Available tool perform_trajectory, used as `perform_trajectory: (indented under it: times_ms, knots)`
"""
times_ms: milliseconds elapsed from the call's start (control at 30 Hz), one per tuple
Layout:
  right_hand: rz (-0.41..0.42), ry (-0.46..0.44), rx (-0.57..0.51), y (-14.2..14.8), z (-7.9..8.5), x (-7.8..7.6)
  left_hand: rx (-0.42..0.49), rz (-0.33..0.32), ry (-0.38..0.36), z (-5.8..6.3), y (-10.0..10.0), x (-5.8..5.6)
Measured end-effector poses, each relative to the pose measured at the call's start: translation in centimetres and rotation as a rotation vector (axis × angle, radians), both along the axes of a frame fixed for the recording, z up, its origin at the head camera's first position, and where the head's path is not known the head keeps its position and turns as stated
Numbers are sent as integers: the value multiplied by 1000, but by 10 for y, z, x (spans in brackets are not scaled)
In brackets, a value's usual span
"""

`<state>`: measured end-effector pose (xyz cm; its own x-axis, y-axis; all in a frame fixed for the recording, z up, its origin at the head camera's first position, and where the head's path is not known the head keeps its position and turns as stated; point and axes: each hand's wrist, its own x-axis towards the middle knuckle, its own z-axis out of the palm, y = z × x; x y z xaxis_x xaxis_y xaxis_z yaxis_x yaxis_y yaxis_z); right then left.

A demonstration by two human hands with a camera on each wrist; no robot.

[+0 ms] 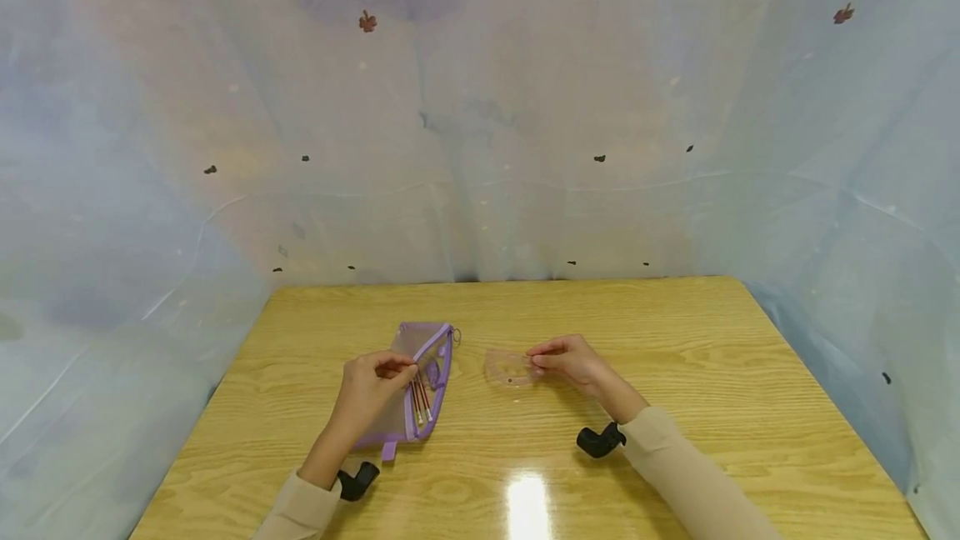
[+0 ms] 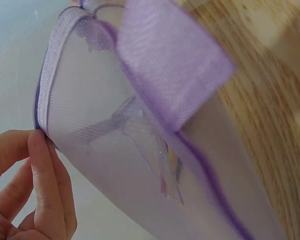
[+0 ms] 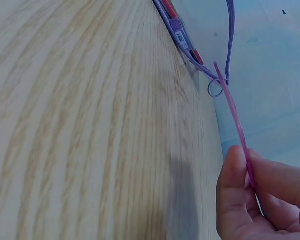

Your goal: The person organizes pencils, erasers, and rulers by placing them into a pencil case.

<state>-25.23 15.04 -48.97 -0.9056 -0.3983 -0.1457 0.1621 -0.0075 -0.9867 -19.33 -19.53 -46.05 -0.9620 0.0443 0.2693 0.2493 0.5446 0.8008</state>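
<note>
A purple mesh pencil case (image 1: 382, 427) lies on the left half of the table with its zipper open. My left hand (image 1: 372, 386) pinches the upper zipper edge between thumb and fingers; in the left wrist view that edge (image 2: 45, 95) is lifted and the mesh sags below it. Inside the case are slim red pencils (image 1: 421, 400) and a small purple item (image 1: 432, 372). To the right of the case, my right hand (image 1: 576, 363) pinches one end of a clear pink protractor (image 1: 504, 367), held above the table and seen edge-on in the right wrist view.
The wooden table (image 1: 637, 315) carries a bright light reflection near its front. A hanging pale curtain (image 1: 480, 148) with small leaf marks borders its back and sides. A ring (image 3: 215, 88) hangs at the case's zipper end. Black wrist mounts (image 1: 600, 442) sit at both cuffs.
</note>
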Motion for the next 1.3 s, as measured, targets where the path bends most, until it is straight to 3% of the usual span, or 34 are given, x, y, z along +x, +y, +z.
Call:
perform_trajectory:
  times_ms: [733, 1300]
  knots:
    - [0, 5, 23, -30, 0, 1, 9, 3, -12, -5, -1, 1]
    - [-106, -5, -17, -72, 1, -5, -3, -4, -1, -3, 0, -3]
